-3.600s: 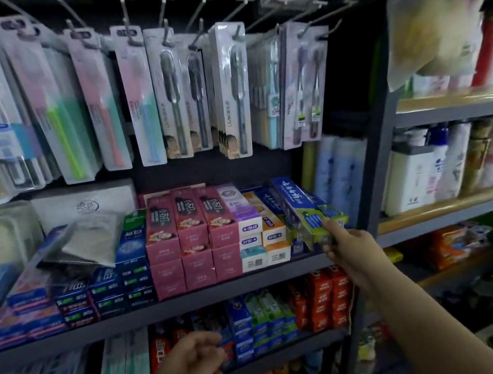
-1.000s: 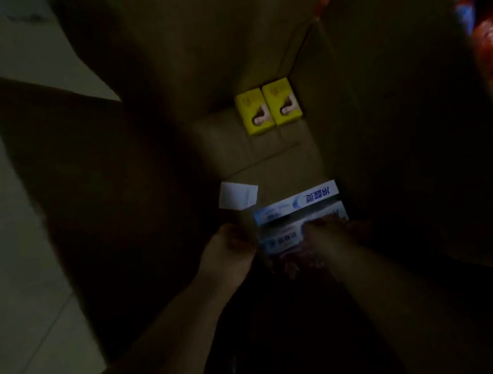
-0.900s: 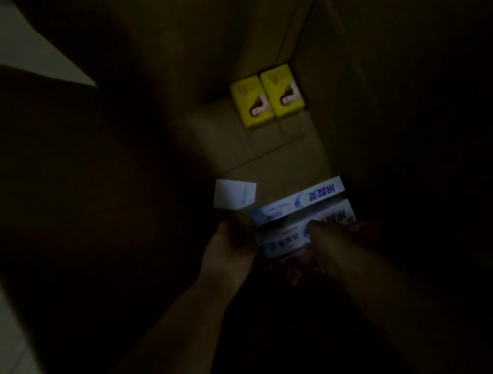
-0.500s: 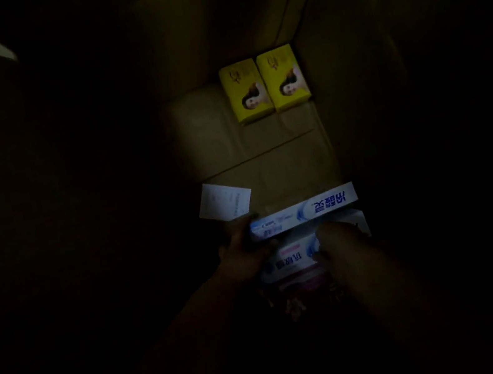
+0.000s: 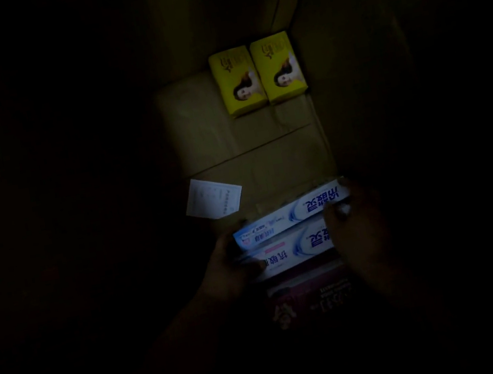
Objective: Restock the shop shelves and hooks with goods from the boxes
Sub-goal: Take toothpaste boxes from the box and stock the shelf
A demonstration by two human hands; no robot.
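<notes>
The cardboard box (image 5: 266, 157) fills nearly the whole view, its walls lost in deep shadow and only the floor panel dimly lit. Near the bottom of the box lie two white-and-blue toothpaste cartons, side by side and touching along their long edges: the upper toothpaste carton (image 5: 292, 213) sits slightly farther in, the lower toothpaste carton (image 5: 292, 249) closer to the person. Below them lies a dark reddish package (image 5: 314, 300) (too dim to read).

The right hand (image 5: 358, 229) is wrapped over the right ends of both cartons, fingers curled across the upper one's end. The left hand (image 5: 224, 273) holds the left ends, with its thumb lying across the face of the lower carton.

Against the far wall two yellow boxes (image 5: 256, 74) stand side by side, touching, each printed with a portrait. A small white paper slip (image 5: 214, 201) lies flat on the box floor, just beyond the left hand and apart from the cartons.
</notes>
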